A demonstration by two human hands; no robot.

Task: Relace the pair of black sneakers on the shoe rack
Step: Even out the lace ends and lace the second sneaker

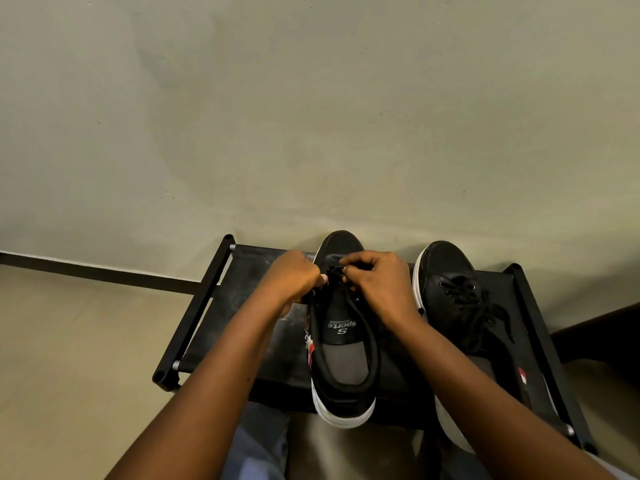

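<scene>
On the rack (207, 306), the left sneaker (346, 358) lies lengthwise, toe far. At its far eyelets, the left hand (294, 275) pinches the left eyelet edge. The right hand (377, 282) pinches the lace (336, 269) tip just right of it.

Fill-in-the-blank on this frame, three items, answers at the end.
The left hand and right hand pinch a lace at the ____ end of the left sneaker.
The right sneaker is already ____.
Both sneakers stand on a black rack and have ____ soles.
Answers: toe; laced; white.
</scene>
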